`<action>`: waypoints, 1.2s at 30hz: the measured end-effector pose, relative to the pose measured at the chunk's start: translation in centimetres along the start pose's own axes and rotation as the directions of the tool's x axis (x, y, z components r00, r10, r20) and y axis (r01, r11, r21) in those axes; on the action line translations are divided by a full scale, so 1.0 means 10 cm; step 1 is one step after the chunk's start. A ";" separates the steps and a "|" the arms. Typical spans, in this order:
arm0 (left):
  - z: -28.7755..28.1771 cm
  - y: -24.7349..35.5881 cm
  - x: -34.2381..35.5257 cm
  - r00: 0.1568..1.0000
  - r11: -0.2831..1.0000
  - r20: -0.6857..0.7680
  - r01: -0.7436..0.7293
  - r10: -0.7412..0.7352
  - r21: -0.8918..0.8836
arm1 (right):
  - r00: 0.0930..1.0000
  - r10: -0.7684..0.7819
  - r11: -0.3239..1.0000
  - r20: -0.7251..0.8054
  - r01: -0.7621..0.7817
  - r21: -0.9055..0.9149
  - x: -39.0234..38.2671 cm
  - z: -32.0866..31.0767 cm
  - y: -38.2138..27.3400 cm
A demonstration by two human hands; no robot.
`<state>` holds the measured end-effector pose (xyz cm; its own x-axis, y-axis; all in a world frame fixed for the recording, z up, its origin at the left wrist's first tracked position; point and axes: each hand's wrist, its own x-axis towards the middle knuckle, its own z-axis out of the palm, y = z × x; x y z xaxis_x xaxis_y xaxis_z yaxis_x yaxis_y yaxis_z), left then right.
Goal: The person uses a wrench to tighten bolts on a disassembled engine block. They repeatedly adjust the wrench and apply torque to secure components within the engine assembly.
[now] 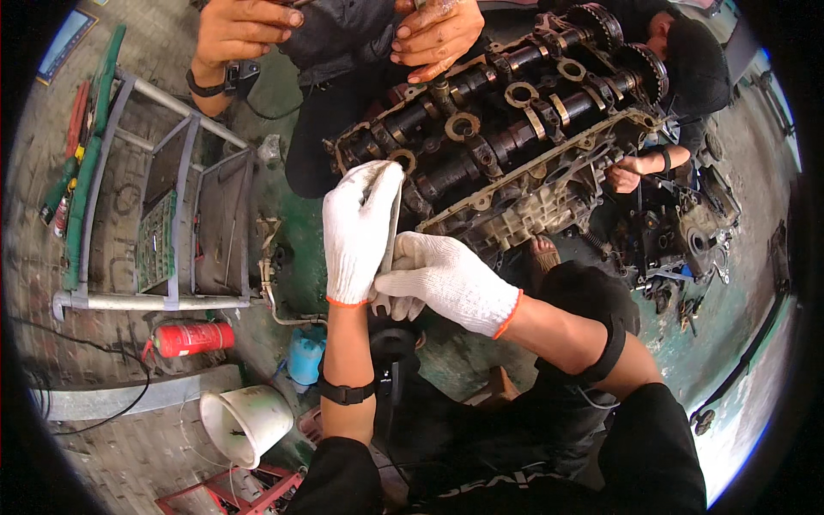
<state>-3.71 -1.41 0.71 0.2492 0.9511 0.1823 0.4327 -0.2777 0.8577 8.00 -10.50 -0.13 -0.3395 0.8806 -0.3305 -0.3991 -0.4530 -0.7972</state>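
Observation:
Both my hands wear white knit gloves with orange cuffs. My left hand is closed around the upper part of a grey wrench, beside the near left corner of an engine's cylinder head. My right hand pinches the same wrench lower down, its fingers wrapped near the open jaw end. Part of the shaft is hidden by the gloves. Two dark camshafts with toothed wheels at the far end lie along the head's open top.
Across the engine are a co-worker's oily hands; another person's hand touches its right side. Loose engine parts lie on the floor at right. At left are a metal frame, a fire extinguisher, a blue jug and a white bucket.

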 end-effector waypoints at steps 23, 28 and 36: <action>0.05 -0.03 -0.03 1.000 0.999 0.004 0.020 -0.020 -0.039 | 0.931 -0.228 0.922 -0.285 0.113 -0.369 -0.33 -0.62 -0.84; 0.08 -0.02 -0.02 0.998 0.997 -0.035 0.053 -0.055 -0.056 | 0.924 -0.277 0.908 -0.264 0.162 -0.386 -0.36 -0.69 -0.87; 0.07 -0.06 -0.01 0.999 1.000 -0.040 -0.014 0.013 -0.025 | 0.988 -0.130 0.970 -0.082 0.109 -0.216 -0.36 -0.55 -0.70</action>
<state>-3.43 -1.39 -0.17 0.2195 0.9522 0.2126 0.4070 -0.2874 0.8670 16.65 -9.71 3.85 -0.2142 0.9403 -0.2646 -0.2401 -0.3133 -0.9188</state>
